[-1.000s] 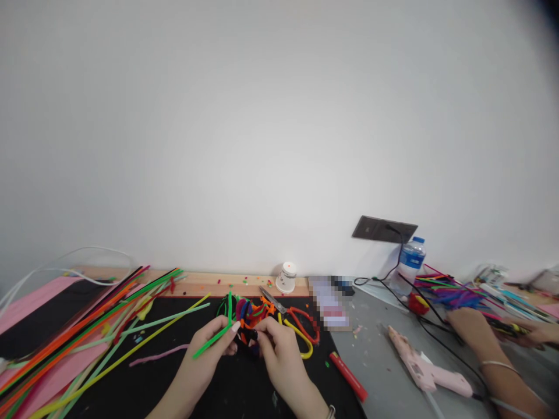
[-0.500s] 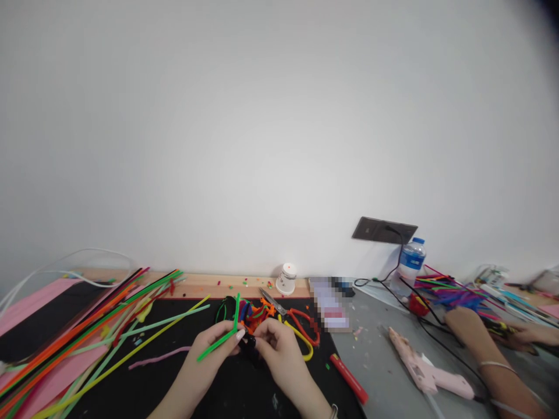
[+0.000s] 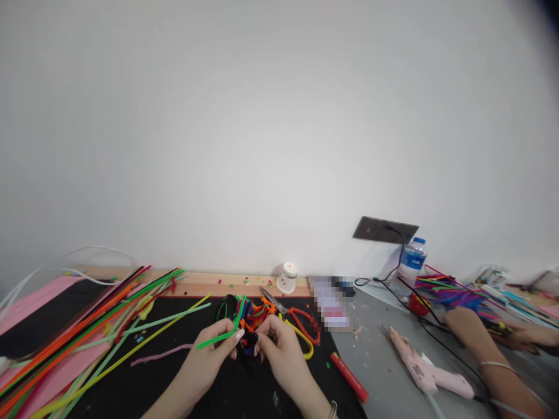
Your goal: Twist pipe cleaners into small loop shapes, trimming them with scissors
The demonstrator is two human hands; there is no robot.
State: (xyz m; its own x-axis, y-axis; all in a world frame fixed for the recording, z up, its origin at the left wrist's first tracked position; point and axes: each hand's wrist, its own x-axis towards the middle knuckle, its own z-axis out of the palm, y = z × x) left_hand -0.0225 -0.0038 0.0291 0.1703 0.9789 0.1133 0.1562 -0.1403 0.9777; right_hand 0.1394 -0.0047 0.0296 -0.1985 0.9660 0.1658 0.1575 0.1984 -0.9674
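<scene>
My left hand is closed on a bent green pipe cleaner, one end pointing up and the other toward the left. Between my two hands is a small fuzzy black piece. The fingers of my right hand are pinched at its right side. Just behind the fingers lies a heap of orange, blue and green pipe cleaner pieces, partly hidden. Scissors with orange-red handles rest beside the heap, and a yellow loop curves around next to my right hand.
Long coloured pipe cleaners spread across the left side. A small white cup stands by the wall. To the right are a red stick-like tool, a pink glue gun, a water bottle, black cables and another person's hands.
The upright end of the green pipe cleaner now leans more to the right. The black piece has turned slightly between my fingers. Both hands stay in nearly the same place.
</scene>
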